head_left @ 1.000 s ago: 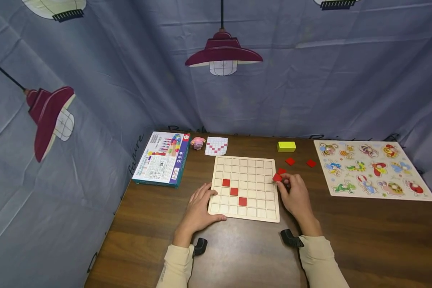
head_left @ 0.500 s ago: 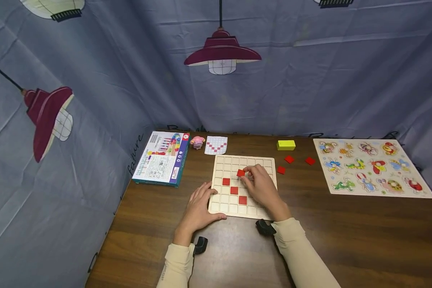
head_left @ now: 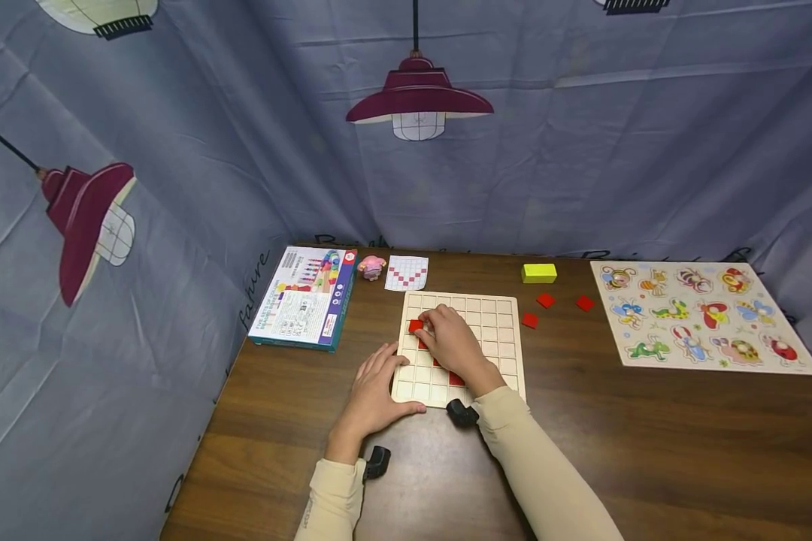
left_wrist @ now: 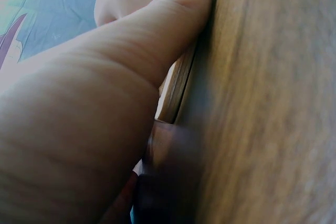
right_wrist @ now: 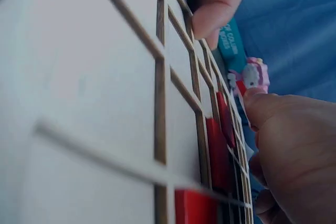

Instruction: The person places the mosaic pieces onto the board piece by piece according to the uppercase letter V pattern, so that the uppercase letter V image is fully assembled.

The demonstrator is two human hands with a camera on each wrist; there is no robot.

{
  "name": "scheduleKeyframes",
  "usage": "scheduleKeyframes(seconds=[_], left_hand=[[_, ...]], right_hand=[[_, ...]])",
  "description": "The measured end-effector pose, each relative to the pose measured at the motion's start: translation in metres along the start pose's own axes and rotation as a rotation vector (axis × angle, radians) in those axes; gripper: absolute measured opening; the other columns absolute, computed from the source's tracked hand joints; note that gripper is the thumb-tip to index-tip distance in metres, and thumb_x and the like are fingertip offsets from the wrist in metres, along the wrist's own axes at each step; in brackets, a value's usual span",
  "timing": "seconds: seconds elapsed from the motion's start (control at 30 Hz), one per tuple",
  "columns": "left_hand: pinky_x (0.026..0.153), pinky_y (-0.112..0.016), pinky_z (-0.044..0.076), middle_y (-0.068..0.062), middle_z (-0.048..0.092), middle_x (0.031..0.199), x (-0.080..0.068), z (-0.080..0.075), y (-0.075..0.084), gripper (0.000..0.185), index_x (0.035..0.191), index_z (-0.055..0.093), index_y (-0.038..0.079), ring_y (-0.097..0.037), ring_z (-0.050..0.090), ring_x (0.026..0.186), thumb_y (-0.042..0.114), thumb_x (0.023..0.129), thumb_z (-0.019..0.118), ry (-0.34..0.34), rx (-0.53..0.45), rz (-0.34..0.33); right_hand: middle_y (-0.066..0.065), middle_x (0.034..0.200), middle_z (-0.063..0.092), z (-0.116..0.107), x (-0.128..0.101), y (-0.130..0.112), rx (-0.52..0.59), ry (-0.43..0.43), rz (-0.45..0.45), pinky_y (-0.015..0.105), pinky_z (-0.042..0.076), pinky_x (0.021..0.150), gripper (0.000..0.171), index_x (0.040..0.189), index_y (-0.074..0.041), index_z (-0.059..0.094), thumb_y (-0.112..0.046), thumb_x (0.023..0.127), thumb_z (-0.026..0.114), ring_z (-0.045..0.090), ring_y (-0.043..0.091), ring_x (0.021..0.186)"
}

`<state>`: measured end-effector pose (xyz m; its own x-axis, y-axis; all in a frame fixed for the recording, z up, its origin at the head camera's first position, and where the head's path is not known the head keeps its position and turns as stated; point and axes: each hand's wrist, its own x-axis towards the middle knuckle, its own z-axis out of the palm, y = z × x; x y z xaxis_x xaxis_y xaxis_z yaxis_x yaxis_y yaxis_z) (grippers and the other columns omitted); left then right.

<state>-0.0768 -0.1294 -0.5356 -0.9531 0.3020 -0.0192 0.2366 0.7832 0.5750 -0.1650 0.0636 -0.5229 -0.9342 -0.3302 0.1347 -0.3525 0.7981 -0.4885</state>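
Observation:
A wooden grid board [head_left: 494,338] lies in the middle of the brown table [head_left: 649,436]. My right hand [head_left: 425,328] reaches across it and pinches a red square tile [head_left: 416,326] over the cells near its left edge. In the right wrist view the fingers [right_wrist: 286,145] lie beside red tiles [right_wrist: 218,150] sitting in the grid. One red tile [head_left: 456,379] shows below my wrist; the others on the board are hidden. My left hand [head_left: 387,370] rests flat on the board's front left corner, its thumb [left_wrist: 157,40] pressed against the board's edge [left_wrist: 176,90].
Three loose red tiles [head_left: 530,320] and a yellow block [head_left: 539,273] lie right of the board. An animal peg puzzle [head_left: 700,315] is at far right. A pattern card [head_left: 407,273], a pink toy [head_left: 372,267] and a game box [head_left: 307,297] sit at back left. Cloth walls surround the table.
My right hand picked a red tile up from beside the board's right edge and carried it leftward across the board to its left side. The left hand stayed put.

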Motion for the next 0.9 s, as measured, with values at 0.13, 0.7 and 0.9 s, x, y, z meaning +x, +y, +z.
scheduleKeyframes(seconds=[0.13,0.7,0.9], left_hand=[[0.126,-0.054,0.025,-0.005,0.034,0.166,0.000,0.001,0.000,0.084,0.132,0.056,0.016,-0.028,0.027,0.156,0.062,0.069,0.087,0.008,0.006,0.010],[0.127,-0.052,0.025,-0.005,0.037,0.165,-0.002,0.001,-0.003,0.083,0.131,0.058,0.015,-0.027,0.029,0.156,0.060,0.068,0.088,0.019,0.001,0.000],[0.127,-0.051,0.025,-0.004,0.037,0.165,0.000,0.001,-0.002,0.083,0.131,0.058,0.017,-0.026,0.029,0.156,0.061,0.068,0.088,0.019,0.006,-0.002]], right_hand=[[0.005,0.097,0.060,0.003,0.006,-0.005,-0.040,-0.018,-0.001,0.036,0.050,0.079,0.032,0.120,-0.005,0.069,-0.028,0.098,0.069,0.054,0.021,0.088],[0.003,0.095,0.067,0.004,0.015,-0.016,-0.021,-0.045,0.053,0.036,0.054,0.083,0.025,0.113,-0.009,0.074,-0.025,0.094,0.074,0.061,0.020,0.090],[0.003,0.096,0.065,-0.008,0.011,0.005,0.084,-0.014,0.076,0.039,0.053,0.083,0.039,0.125,-0.009,0.071,-0.035,0.095,0.072,0.059,0.020,0.089]])
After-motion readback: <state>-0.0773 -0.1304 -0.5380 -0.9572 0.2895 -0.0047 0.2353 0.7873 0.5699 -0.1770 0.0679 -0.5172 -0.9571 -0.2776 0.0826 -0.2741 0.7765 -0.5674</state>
